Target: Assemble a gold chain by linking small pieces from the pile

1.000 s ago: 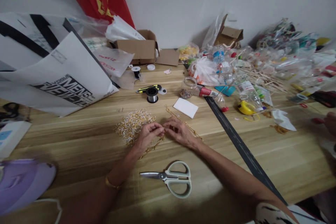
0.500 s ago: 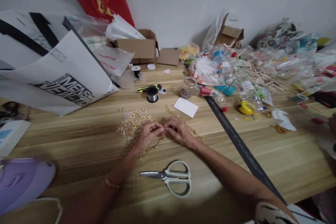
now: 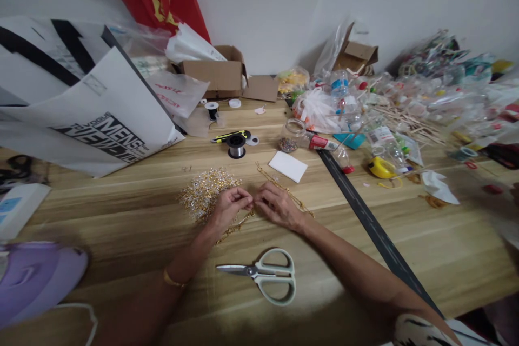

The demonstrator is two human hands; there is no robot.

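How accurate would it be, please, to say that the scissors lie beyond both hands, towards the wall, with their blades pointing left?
Not quite: the head view shows the scissors lying nearer the camera than the left hand and the right hand, with their blades pointing left.

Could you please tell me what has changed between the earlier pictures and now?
At the right edge, another person's hand has drawn further right, almost out of view. The left hand and right hand stay with fingertips close together beside the gold-and-clear pile; anything pinched is too small to tell. The scissors stay put.
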